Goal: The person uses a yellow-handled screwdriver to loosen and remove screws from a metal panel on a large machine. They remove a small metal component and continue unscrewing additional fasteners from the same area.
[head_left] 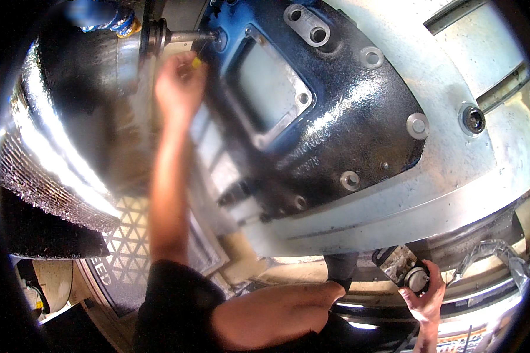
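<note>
My left hand (179, 85) is raised beside a metal spindle tool (191, 36) that meets a dark blue-black casting (347, 112). Its fingers are pinched around a small yellow thing (196, 61), blurred and too small to name. The casting has a rectangular opening, bored round bosses and an oily sheen. At the lower right, my right hand (428, 294) grips a handheld control box (397, 262) with a round dial (417, 279). The thumb and fingers are around the dial's side.
A large shiny machine head (70, 117) stands at the left, with blue-and-orange nozzles (121, 23) above. The casting lies against a pale slotted metal table (453, 176). Metal chips (47, 206) cling below the head. A patterned mat (126, 247) covers part of the floor. Clear plastic (500, 256) hangs at the right.
</note>
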